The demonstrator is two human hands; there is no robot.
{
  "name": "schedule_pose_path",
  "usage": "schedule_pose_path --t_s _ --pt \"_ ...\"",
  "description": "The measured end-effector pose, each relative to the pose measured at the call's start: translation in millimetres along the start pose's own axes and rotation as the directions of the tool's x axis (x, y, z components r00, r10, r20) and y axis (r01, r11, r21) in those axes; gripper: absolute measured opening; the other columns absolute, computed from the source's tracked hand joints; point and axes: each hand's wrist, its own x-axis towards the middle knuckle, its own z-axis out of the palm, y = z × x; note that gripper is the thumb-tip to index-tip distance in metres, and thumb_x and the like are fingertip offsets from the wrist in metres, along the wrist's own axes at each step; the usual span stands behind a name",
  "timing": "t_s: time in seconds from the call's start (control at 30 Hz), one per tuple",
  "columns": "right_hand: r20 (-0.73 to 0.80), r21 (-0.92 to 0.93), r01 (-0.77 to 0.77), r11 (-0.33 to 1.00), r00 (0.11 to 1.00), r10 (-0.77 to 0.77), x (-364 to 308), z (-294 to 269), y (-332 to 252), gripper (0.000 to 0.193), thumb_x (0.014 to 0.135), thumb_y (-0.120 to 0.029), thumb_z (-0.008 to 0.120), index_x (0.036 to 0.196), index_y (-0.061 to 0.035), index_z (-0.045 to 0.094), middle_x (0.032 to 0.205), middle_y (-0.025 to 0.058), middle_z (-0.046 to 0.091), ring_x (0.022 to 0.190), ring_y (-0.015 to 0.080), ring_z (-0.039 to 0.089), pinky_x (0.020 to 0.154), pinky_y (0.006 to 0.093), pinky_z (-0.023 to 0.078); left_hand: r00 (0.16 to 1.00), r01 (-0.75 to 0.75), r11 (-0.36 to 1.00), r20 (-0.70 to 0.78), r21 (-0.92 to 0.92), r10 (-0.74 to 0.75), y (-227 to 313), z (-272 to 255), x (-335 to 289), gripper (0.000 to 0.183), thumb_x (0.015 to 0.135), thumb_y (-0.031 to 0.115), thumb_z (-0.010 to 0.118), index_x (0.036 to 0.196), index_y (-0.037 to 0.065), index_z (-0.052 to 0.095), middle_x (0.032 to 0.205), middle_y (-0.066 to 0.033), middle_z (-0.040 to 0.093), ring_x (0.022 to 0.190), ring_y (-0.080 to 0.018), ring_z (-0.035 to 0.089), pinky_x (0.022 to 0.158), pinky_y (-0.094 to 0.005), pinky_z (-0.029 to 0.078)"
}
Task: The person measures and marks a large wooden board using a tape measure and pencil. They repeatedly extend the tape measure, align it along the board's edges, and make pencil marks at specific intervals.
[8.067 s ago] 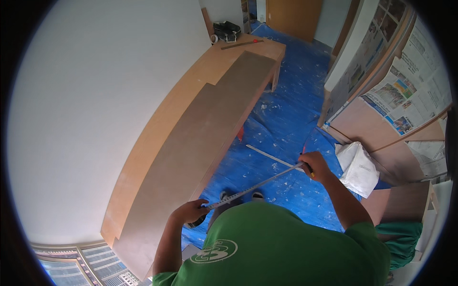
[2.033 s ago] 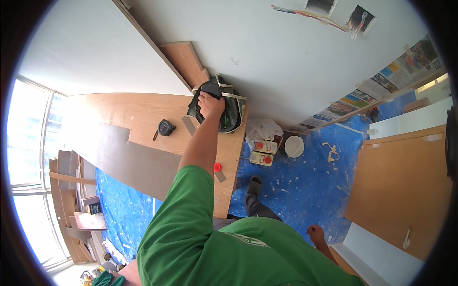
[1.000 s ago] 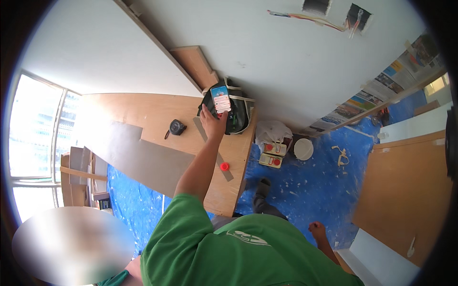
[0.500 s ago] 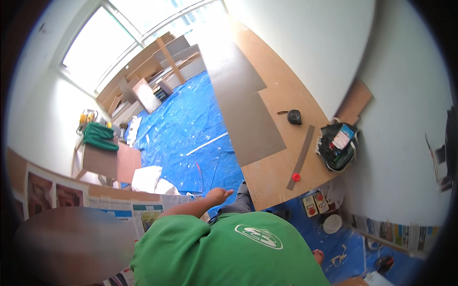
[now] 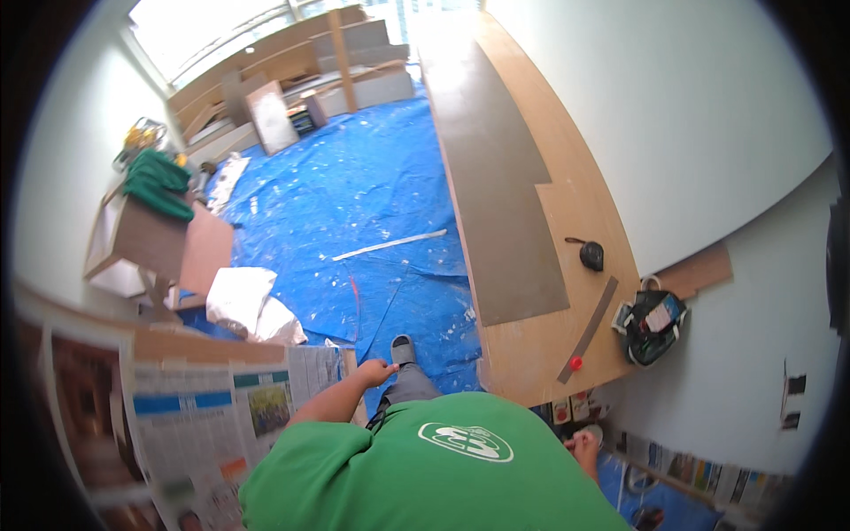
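The left hand (image 5: 379, 372) hangs at the person's side with its fingers loosely curled and nothing in them; it is just beside the edge of a newspaper-covered panel (image 5: 221, 416) and just above the grey shoe (image 5: 402, 350) on the blue tarp (image 5: 354, 203). The right hand (image 5: 584, 442) shows only in part past the green shirt, low by the right hip, and whether it is open or closed cannot be told; nothing is seen in it. Nearest that hand, up and slightly to its left, lies a long flat metal strip (image 5: 588, 329) on the wooden board (image 5: 584, 203); its long axis runs on a slant, the near end pointing down toward the hand and ending just beside a small red cap (image 5: 576, 363), the far end pointing up and to the right toward the wall. Beyond the strip's far end sits a black tape measure (image 5: 591, 255), apart from it. To the right of the strip, on the board's corner against the wall, stands an open black tool bag (image 5: 652, 317). A long grey sheet (image 5: 496, 177) lies lengthwise on the board, running away from the hands toward the bright window, its near end left of the strip. On the tarp, well beyond the left hand, a thin white strip (image 5: 390, 245) lies almost crosswise.
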Motion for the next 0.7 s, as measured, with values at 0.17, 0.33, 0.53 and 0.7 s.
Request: schedule_pose_path --t_s 0.17,0.33,0.53,0.7 --pt "0.021 -0.195 0.148 0.969 0.989 -0.147 12 97 -83 0.012 0.098 -0.014 0.060 0.092 -0.0029 0.061 0.075 0.0098 0.072 0.064 0.0159 0.068 0.060 0.0293 0.054 0.999 0.023 0.991 -0.025 -0.132 -0.026 -71 -51 49 0.067 0.092 0.065 0.055 0.107 0.002 0.073 0.108 -0.0248 0.071 0.107 -0.0425 0.066 0.094 -0.0473 0.051" --pt "0.215 -0.244 0.262 0.933 0.953 -0.212 25 205 -226 0.011 0.092 -0.013 0.064 0.091 -0.0024 0.066 0.076 0.0103 0.069 0.071 0.0195 0.068 0.068 0.0347 0.053 0.932 0.128 0.914 -0.268 -0.385 -0.243 -222 -104 102 0.053 0.094 0.053 0.063 0.107 0.002 0.070 0.095 -0.0155 0.073 0.083 -0.0289 0.071 0.073 -0.0415 0.055" --pt "0.299 -0.345 0.314 0.884 0.930 -0.214 80 275 -306 0.016 0.091 -0.020 0.068 0.091 -0.0043 0.067 0.077 0.0127 0.069 0.073 0.0243 0.067 0.070 0.0369 0.053 0.884 0.176 0.403 -0.036 -0.898 -0.467 -197 -186 110 0.041 0.095 0.049 0.063 0.106 0.010 0.062 0.094 -0.0060 0.070 0.075 -0.0191 0.068 0.060 -0.0356 0.049" --pt "0.339 -0.346 0.374 0.861 0.905 -0.257 142 339 -349 0.016 0.090 -0.021 0.069 0.091 -0.0057 0.068 0.079 0.0124 0.070 0.074 0.0245 0.067 0.071 0.0369 0.053 0.919 0.130 0.375 -0.031 -0.918 -0.394 -170 -240 129 0.040 0.095 0.044 0.066 0.112 0.008 0.063 0.096 -0.0063 0.071 0.075 -0.0172 0.068 0.058 -0.0313 0.048"
